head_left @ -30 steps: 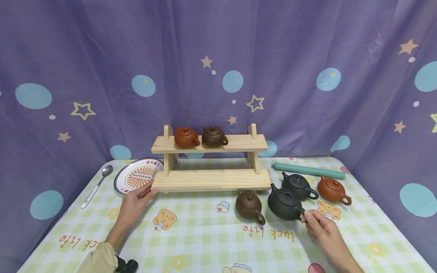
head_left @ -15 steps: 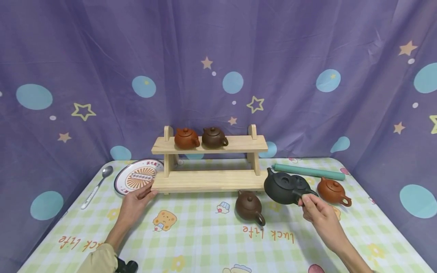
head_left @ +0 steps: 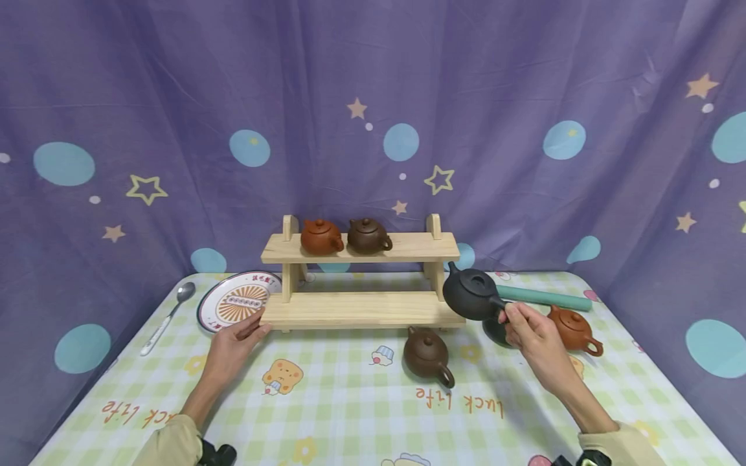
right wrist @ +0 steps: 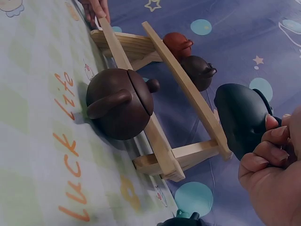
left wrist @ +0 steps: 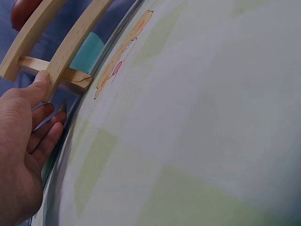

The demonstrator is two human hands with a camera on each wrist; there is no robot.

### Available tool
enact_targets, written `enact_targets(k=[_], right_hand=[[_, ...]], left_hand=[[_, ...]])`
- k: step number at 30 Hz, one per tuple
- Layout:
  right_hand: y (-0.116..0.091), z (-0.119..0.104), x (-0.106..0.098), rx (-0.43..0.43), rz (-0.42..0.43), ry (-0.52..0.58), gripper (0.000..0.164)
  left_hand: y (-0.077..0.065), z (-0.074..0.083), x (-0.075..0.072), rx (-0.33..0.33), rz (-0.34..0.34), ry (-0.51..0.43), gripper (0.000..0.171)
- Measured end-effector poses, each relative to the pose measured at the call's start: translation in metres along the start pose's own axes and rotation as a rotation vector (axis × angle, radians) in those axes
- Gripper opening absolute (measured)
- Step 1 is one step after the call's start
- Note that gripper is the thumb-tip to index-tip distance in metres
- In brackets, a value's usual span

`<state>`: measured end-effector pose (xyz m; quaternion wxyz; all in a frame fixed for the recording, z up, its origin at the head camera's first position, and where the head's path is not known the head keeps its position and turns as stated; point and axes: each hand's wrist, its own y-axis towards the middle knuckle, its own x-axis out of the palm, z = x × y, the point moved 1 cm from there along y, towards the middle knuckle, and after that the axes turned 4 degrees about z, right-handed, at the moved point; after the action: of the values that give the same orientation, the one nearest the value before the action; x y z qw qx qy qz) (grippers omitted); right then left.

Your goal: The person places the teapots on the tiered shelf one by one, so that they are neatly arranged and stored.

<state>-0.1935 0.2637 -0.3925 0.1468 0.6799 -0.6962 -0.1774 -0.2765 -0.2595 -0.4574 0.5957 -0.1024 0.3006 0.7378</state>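
My right hand pinches the handle of a black teapot, held in the air off the lower right end of a two-tier wooden shelf. My left hand holds the left end of the lower board, its thumb against the wood in the left wrist view. On the upper board sit a reddish-brown teapot and a dark brown teapot, side by side. Another brown teapot stands on the cloth before the shelf. A second black teapot is mostly hidden behind the lifted one and my hand.
An orange-brown teapot stands on the right, in front of a green roll. On the left lie a patterned plate, partly behind the shelf end, and a spoon. A purple curtain hangs behind the table.
My right hand has raised the black teapot from beside the other black one and carried it up and leftward to the shelf's right end. The left hand stays at the shelf.
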Motion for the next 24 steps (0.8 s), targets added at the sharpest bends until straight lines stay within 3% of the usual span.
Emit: enact_targets(k=[16,24], right_hand=[[0.033,-0.002,0.009,0.076,-0.009,-0.126,0.034],[0.05,-0.003,0.016,0.066,-0.027,-0.024,0.038]], left_hand=[[0.0,-0.001,0.0,0.005,0.006,-0.009,0.053],[0.0,-0.001,-0.001,0.007,0.007,-0.007,0.053]])
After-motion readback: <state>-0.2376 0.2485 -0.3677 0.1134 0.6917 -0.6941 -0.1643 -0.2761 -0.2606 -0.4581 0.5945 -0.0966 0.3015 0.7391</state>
